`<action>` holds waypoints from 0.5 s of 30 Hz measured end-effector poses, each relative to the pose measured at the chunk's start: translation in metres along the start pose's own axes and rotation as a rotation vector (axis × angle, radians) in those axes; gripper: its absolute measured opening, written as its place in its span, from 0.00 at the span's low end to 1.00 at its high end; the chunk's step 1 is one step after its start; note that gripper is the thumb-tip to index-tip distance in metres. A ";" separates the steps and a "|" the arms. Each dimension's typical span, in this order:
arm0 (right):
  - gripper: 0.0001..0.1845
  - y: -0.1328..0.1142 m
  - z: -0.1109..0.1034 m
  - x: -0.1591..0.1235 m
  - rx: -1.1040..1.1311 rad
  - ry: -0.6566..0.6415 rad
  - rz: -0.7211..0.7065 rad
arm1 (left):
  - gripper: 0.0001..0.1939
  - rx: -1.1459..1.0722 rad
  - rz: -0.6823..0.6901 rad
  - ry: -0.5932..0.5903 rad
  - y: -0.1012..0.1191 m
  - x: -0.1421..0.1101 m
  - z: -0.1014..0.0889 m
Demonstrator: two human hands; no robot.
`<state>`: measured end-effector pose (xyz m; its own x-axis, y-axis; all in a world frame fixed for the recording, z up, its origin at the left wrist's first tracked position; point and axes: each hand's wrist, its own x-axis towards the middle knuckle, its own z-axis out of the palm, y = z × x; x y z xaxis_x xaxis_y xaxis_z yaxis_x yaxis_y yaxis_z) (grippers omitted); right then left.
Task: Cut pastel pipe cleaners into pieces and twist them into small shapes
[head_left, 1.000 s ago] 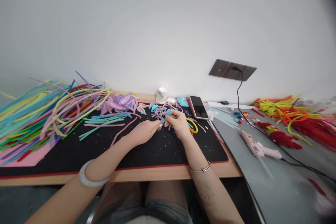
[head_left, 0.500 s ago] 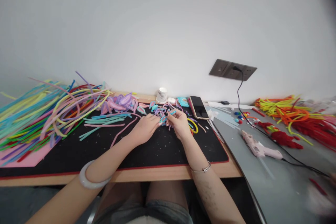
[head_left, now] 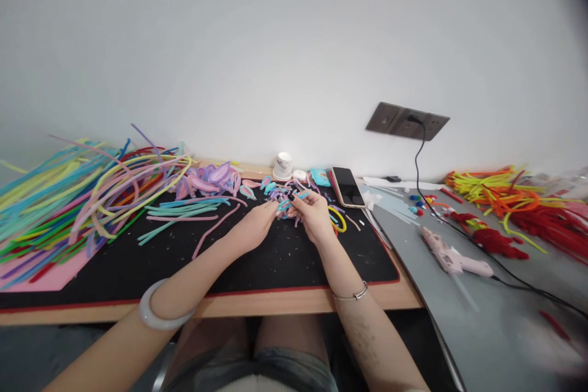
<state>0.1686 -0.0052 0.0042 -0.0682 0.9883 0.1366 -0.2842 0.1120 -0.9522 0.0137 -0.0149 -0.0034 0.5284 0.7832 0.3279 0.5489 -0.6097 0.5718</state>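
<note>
Wall (head_left: pixel 248 61): pale grey, plain, fills the upper half of the view. Counter (head_left: pixel 298 304): light wood, set against the wall. Grey tabletop (head_left: pixel 487 318): adjoins it at right. Black mat (head_left: pixel 151 275): red-edged, covers most of the counter.

Bundle of long fuzzy stems (head_left: pixel 92 196): many colours, heaped at the mat's left end. Second heap of stems (head_left: pixel 514 196): yellow, orange and red, at the far side of the grey tabletop. Socket panel (head_left: pixel 397 121): dark, on the wall, black lead plugged in. Purple and pink loops (head_left: pixel 209 177): piled at the mat's rear, right of the bundle. Short row of turquoise and pink stems (head_left: pixel 184 211): flat on the mat in front of the loops.

Glue gun (head_left: pixel 452 257): pale pink, lying on its side on the grey tabletop. Right hand (head_left: pixel 313 215): over the mat, fingers pinched on a light-blue stem piece. Left hand (head_left: pixel 254 225): just beside, fingers closed on the same piece's left end. Phone (head_left: pixel 348 187): dark screen up, behind and right of the hands. White cup (head_left: pixel 283 165): upright near the wall. Yellow ring (head_left: pixel 344 220): just right of the right hand.

Light-blue stem piece (head_left: pixel 301 195): between both hands, slightly tilted, above small cut pieces.
</note>
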 end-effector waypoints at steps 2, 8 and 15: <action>0.09 -0.001 0.001 0.000 0.029 0.011 0.009 | 0.11 0.003 -0.013 0.024 0.001 0.000 0.000; 0.08 -0.002 0.002 -0.001 0.018 0.025 0.022 | 0.11 0.118 -0.030 0.034 -0.002 0.000 0.000; 0.10 0.001 0.007 -0.002 0.024 0.070 -0.069 | 0.12 0.273 0.001 0.051 -0.001 0.000 -0.003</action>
<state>0.1617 -0.0075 0.0052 0.0188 0.9832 0.1815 -0.3092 0.1783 -0.9341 0.0109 -0.0136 -0.0016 0.4999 0.7832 0.3697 0.7059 -0.6157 0.3501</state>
